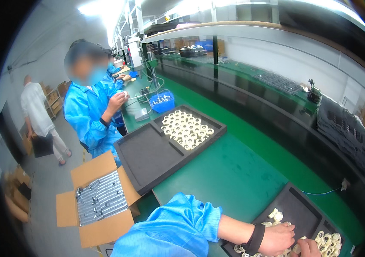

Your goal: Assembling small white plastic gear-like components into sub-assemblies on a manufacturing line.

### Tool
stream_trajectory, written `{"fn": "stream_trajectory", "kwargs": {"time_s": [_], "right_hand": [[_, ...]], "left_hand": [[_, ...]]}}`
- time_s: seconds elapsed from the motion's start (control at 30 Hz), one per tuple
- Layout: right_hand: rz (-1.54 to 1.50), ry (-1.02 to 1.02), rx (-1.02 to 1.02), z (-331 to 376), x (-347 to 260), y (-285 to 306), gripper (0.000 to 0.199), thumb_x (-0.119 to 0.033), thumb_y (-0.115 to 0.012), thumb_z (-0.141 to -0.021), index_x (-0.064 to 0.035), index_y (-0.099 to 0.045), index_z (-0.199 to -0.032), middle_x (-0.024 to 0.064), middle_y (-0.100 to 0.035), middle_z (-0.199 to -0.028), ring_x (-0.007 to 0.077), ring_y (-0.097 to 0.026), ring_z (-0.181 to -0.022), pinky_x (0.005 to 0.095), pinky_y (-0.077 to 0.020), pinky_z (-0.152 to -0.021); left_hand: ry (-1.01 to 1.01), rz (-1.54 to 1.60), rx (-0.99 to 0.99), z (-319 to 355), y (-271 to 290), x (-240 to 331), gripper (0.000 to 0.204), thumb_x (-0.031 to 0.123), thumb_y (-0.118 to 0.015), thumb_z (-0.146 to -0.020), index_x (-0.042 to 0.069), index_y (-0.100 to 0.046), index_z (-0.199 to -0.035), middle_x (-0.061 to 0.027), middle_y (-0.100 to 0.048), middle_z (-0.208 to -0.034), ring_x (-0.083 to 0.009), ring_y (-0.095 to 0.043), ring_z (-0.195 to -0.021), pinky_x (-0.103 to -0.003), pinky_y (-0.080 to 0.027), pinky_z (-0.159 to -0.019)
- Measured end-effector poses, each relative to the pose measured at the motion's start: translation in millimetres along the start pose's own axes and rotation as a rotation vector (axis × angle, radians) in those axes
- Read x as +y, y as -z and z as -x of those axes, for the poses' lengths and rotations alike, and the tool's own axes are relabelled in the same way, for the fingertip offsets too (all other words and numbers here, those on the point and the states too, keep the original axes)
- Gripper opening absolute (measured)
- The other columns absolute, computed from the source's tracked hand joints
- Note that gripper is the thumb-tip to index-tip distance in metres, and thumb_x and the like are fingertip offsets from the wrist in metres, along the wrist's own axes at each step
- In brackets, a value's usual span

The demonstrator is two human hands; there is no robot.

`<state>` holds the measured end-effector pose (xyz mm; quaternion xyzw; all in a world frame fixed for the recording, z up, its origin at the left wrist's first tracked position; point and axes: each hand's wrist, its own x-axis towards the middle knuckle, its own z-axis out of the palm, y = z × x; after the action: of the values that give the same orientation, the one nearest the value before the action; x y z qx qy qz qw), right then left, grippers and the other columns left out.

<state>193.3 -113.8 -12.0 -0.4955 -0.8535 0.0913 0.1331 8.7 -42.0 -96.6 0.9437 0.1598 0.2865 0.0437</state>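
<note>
My left hand [278, 238] comes in from a blue sleeve and wears a black wrist strap. It lies palm down on a heap of small cream ring parts [329, 242] in a black foam tray [296, 204] at the lower right, with its fingertips hidden. My right hand [310, 248] shows only partly at the bottom edge, close beside the left. Its fingers pinch one cream ring [297, 247] between the two hands. A few loose rings [276, 213] lie just beyond my left hand.
A second black tray [148, 158] on the green bench [234, 171] holds rows of cream rings [186, 127] in its far half. A co-worker in blue [90, 115] sits at the left near a blue bin [162, 102]. An open cardboard box of metal parts [99, 198] stands on the floor. Stacked black trays [345, 132] sit at the right.
</note>
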Motion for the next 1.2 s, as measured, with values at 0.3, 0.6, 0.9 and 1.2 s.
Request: {"fn": "stream_trajectory", "kwargs": {"time_s": [0.3,0.6,0.9,1.2], "right_hand": [[0.021,0.016,0.005,-1.5,0.7,-1.3,0.029,-0.007,-0.062,-0.085,-0.001,-0.057,-0.113,0.021,-0.058,-0.107,0.0389,-0.058,-0.096,0.0411,-0.0485,-0.082],[0.01,0.013,0.015,0.0,-1.2,-1.1,0.029,-0.007,-0.061,-0.085,-0.0003,-0.057,-0.112,0.0212,-0.058,-0.106,0.0388,-0.058,-0.096,0.0411,-0.0484,-0.082],[-0.005,0.016,0.007,-1.5,-2.5,0.2,0.03,-0.007,-0.062,-0.085,-0.0001,-0.057,-0.113,0.0219,-0.058,-0.109,0.039,-0.057,-0.098,0.0411,-0.048,-0.084],[-0.013,-0.002,-0.023,-2.3,-3.0,1.9,0.031,-0.007,-0.061,-0.085,-0.0001,-0.056,-0.115,0.0221,-0.057,-0.11,0.0397,-0.056,-0.1,0.0411,-0.0473,-0.085]], "left_hand": [[0.006,-0.012,0.029,1.1,-2.2,-0.9,0.025,0.031,-0.061,-0.074,0.006,-0.063,-0.076,-0.0105,-0.064,-0.078,-0.0297,-0.062,-0.083,-0.041,-0.048,-0.078],[0.024,-0.009,-0.01,1.0,-1.1,1.4,0.026,0.032,-0.062,-0.074,0.006,-0.064,-0.078,-0.0108,-0.065,-0.079,-0.0291,-0.063,-0.084,-0.042,-0.047,-0.084],[0.029,0.011,-0.023,0.0,2.5,0.1,0.026,0.031,-0.062,-0.074,0.005,-0.065,-0.078,-0.0114,-0.065,-0.08,-0.0298,-0.063,-0.085,-0.042,-0.047,-0.085],[0.027,0.034,-0.021,1.4,-2.2,-1.1,0.028,0.031,-0.063,-0.073,0.004,-0.064,-0.081,-0.0131,-0.064,-0.082,-0.0309,-0.061,-0.088,-0.041,-0.048,-0.08]]}}
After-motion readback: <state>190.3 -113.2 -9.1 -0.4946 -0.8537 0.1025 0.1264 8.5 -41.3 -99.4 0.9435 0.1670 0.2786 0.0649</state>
